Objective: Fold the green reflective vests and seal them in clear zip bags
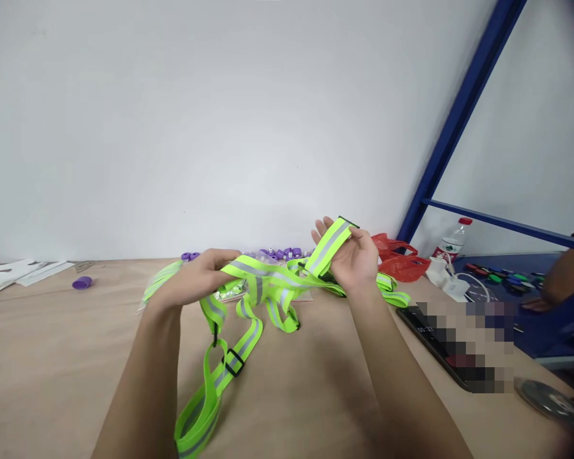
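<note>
A neon-green reflective vest made of straps (272,275), with grey stripes and black buckles, stretches between my two hands above the table. My left hand (203,274) pinches one strap between thumb and fingers. My right hand (354,258) faces palm up, its thumb over a strap end with a black edge, its other fingers stretched behind. Below my left hand hang loose loops, one with a black slide buckle (233,363), reaching down to the lower edge of the view. More green straps (395,294) lie just right of my right wrist.
Purple pieces (282,254) and clear plastic bags line the wall side. A purple cap (82,282) and white strips (26,273) lie left. On the right are a red bag (402,258), a bottle (453,241), a phone (433,344) and a blue frame (452,127); part of another person (569,274) shows beyond.
</note>
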Demonstrator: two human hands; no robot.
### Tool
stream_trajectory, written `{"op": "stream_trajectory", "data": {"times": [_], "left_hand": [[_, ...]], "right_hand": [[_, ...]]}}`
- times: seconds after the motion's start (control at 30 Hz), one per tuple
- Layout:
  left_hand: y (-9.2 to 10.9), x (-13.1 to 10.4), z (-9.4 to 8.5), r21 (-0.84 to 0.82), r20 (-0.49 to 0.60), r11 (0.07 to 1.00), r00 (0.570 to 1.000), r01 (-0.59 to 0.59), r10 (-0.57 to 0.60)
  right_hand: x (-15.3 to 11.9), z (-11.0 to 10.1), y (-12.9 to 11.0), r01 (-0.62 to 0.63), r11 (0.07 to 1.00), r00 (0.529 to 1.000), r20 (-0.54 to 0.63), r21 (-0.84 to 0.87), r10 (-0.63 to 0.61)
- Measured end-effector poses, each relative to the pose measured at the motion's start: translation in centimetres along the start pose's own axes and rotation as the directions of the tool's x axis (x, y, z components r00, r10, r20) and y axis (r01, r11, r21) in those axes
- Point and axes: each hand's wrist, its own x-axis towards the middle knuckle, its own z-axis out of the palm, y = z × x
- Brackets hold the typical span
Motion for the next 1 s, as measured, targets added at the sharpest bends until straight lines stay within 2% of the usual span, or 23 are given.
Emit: {"op": "stream_trajectory", "data": {"times": [0.07, 0.13, 0.2, 0.23, 0.3, 0.37, 0.5, 0.57, 0.67, 0.83, 0.93, 1.0], "left_hand": [[-0.8, -0.6, -1.1, -0.006, 0.033, 1.0, 0.999, 0.005, -0.005], [-1.5, -1.1, -2.0, -0.007, 0.132, 0.999, 0.991, -0.033, 0.033], [-2.2, -1.4, -2.7, -0.038, 0.209, 0.994, 0.972, -0.1, 0.106], [-2.5, -1.4, -2.9, -0.067, 0.214, 0.989, 0.967, -0.13, 0.141], [-3.3, -1.4, -3.1, -0.137, 0.168, 0.979, 0.971, -0.148, 0.17], [-3.8, -1.4, -3.1, -0.221, 0.084, 0.968, 0.986, -0.124, 0.145], [-3.7, -1.4, -2.6, -0.387, -0.117, 0.912, 0.988, -0.138, 0.1], [-3.4, -1.4, -2.4, -0.443, -0.184, 0.875, 0.975, -0.197, 0.126], [-3.1, -1.5, -2.2, -0.486, -0.209, 0.835, 0.962, -0.258, 0.176], [-2.9, -1.9, -2.1, -0.476, -0.132, 0.841, 0.967, -0.256, 0.22], [-2.6, -2.0, -2.0, -0.445, -0.045, 0.865, 0.97, -0.232, 0.237], [-2.3, -1.8, -1.9, -0.379, 0.061, 0.906, 0.972, -0.188, 0.227]], "right_hand": [[0.1, -0.1, -0.5, 0.073, 0.997, 0.995, -0.069, 0.021, -0.071], [0.3, -0.3, -1.1, 0.099, 0.995, 0.988, -0.12, 0.024, -0.095], [0.3, -0.5, -2.0, 0.045, 0.998, 0.989, -0.139, 0.032, -0.041], [0.2, -0.5, -2.4, -0.007, 0.999, 0.992, -0.125, 0.033, 0.011], [-0.1, -0.5, -3.2, -0.109, 0.994, 0.993, -0.051, 0.007, 0.109], [-0.7, -0.3, -3.7, -0.164, 0.984, 0.985, 0.049, -0.076, 0.168], [-1.5, -0.4, -3.6, -0.136, 0.926, 0.965, 0.166, -0.353, 0.204], [-1.4, -0.7, -3.3, -0.107, 0.863, 0.961, 0.172, -0.494, 0.218], [-1.1, -1.1, -2.7, -0.067, 0.775, 0.975, 0.123, -0.629, 0.184], [-0.6, -1.2, -2.3, 0.039, 0.751, 0.995, 0.092, -0.659, 0.029], [-0.7, -1.1, -2.3, 0.061, 0.645, 0.995, 0.094, -0.762, 0.018], [-0.8, -1.1, -2.4, 0.043, 0.588, 0.994, 0.091, -0.808, 0.053]]}}
